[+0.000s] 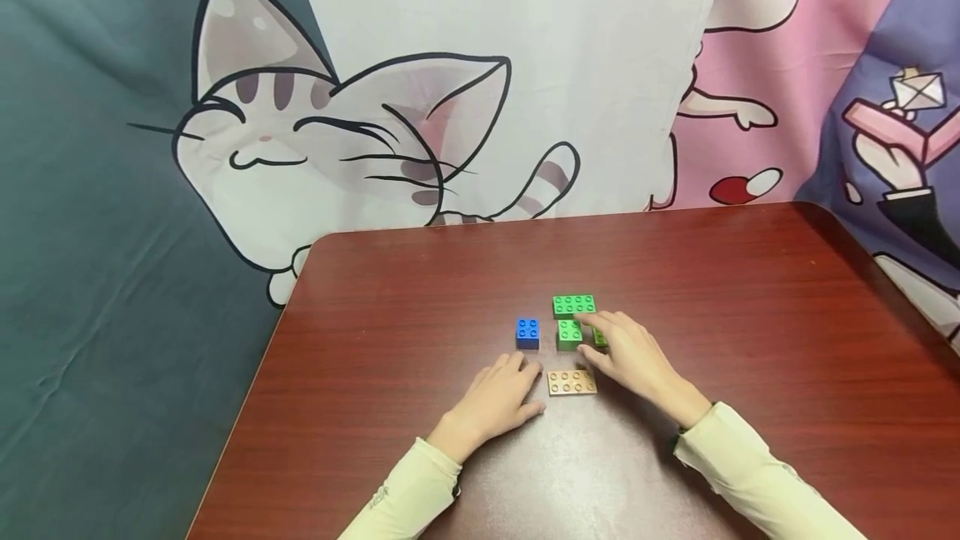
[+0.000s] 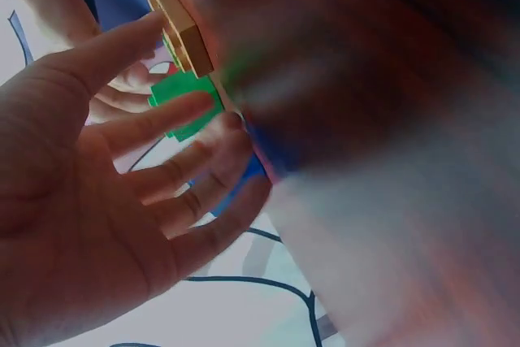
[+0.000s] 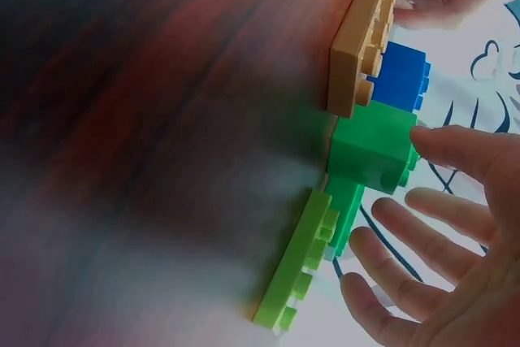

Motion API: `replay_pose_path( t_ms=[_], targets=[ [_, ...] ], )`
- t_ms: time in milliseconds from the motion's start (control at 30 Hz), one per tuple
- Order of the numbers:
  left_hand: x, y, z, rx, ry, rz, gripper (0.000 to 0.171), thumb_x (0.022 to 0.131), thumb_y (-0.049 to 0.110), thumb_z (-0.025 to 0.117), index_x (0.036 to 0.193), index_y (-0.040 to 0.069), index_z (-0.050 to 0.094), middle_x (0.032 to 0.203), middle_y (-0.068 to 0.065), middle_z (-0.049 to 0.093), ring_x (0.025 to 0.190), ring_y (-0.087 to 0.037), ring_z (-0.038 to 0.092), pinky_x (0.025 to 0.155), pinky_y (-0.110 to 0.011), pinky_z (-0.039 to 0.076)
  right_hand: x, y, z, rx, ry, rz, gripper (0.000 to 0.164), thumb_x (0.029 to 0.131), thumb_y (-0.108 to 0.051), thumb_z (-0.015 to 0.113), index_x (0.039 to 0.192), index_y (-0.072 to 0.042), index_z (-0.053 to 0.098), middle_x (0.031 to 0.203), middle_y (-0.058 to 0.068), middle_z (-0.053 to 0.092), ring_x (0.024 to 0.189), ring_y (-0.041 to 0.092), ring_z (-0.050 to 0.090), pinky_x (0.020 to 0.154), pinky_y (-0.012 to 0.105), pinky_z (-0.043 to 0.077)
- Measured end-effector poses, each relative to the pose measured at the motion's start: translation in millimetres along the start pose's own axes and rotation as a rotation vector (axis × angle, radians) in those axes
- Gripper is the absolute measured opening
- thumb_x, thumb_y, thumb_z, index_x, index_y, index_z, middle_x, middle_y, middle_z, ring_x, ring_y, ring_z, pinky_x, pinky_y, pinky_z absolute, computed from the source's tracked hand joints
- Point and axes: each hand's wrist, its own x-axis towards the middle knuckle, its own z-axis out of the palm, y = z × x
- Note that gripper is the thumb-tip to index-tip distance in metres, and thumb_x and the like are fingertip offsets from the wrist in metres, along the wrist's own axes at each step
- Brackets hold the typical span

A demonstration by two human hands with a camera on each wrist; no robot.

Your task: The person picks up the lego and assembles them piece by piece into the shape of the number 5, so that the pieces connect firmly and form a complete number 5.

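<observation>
My left hand [image 1: 491, 398] lies near the table surface with its fingers spread and nothing in its grasp. Just beyond its fingertips is a blue building brick [image 1: 528, 334], and to its right lies a flat tan brick [image 1: 572, 382]. My right hand [image 1: 637, 361], fingers extended, reaches beside a square green brick [image 1: 569, 335] and holds nothing. Partly covered by that hand is a lime-green brick [image 3: 294, 262], seen whole in the right wrist view. Behind the square one sits a long green brick [image 1: 573, 306]. Whether either hand touches a brick, I cannot tell.
The bricks stand in a loose group on a reddish-brown wooden table [image 1: 420, 298] with rounded far corners. A cloth backdrop [image 1: 600, 40] with cartoon cats hangs right behind the far edge. Light sleeves [image 1: 735, 448] cover both forearms.
</observation>
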Motion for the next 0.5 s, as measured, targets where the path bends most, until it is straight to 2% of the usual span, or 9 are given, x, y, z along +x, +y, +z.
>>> replay_pose_path(
  t_ms=[100, 167, 367, 500],
  targets=[
    [6.0, 3.1, 1.7, -0.005, -0.004, 0.027, 0.050, 0.082, 0.034, 0.070, 0.125, 0.014, 0.054, 0.114, -0.007, 0.054, 0.104, -0.022, 0.054, 0.079, -0.040, 0.049, 2.7, 0.0, 3.2, 0.006, 0.003, 0.008, 0.046, 0.074, -0.017, 0.078, 0.115, -0.003, 0.063, 0.087, 0.006, 0.063, 0.079, 0.023, 0.056, 0.065, 0.041, 0.047],
    [8.8, 4.5, 3.0, -0.004, 0.009, 0.049, 0.050, 0.082, 0.032, 0.071, 0.126, 0.014, 0.054, 0.115, -0.007, 0.054, 0.104, -0.022, 0.054, 0.080, -0.039, 0.049, 4.6, -0.3, 4.5, 0.012, -0.002, 0.020, 0.048, 0.073, -0.016, 0.078, 0.115, -0.002, 0.063, 0.086, 0.007, 0.063, 0.078, 0.022, 0.055, 0.065, 0.041, 0.047],
    [15.2, 6.9, 5.0, 0.001, 0.089, 0.082, 0.037, 0.084, 0.031, 0.068, 0.115, 0.013, 0.059, 0.099, -0.001, 0.053, 0.086, -0.016, 0.056, 0.065, -0.029, 0.049, 10.9, 1.6, 7.5, 0.035, -0.033, 0.062, 0.047, 0.073, -0.015, 0.078, 0.115, 0.000, 0.063, 0.099, 0.013, 0.066, 0.089, 0.031, 0.057, 0.074, 0.047, 0.047],
    [18.9, 9.4, 4.5, 0.019, 0.094, 0.068, 0.032, 0.084, 0.030, 0.068, 0.109, 0.013, 0.061, 0.093, 0.000, 0.053, 0.080, -0.016, 0.056, 0.060, -0.029, 0.048, 13.1, 3.8, 9.0, 0.058, -0.063, 0.076, 0.043, 0.074, -0.013, 0.077, 0.112, 0.001, 0.064, 0.098, 0.013, 0.066, 0.091, 0.032, 0.057, 0.076, 0.049, 0.047]
  ],
)
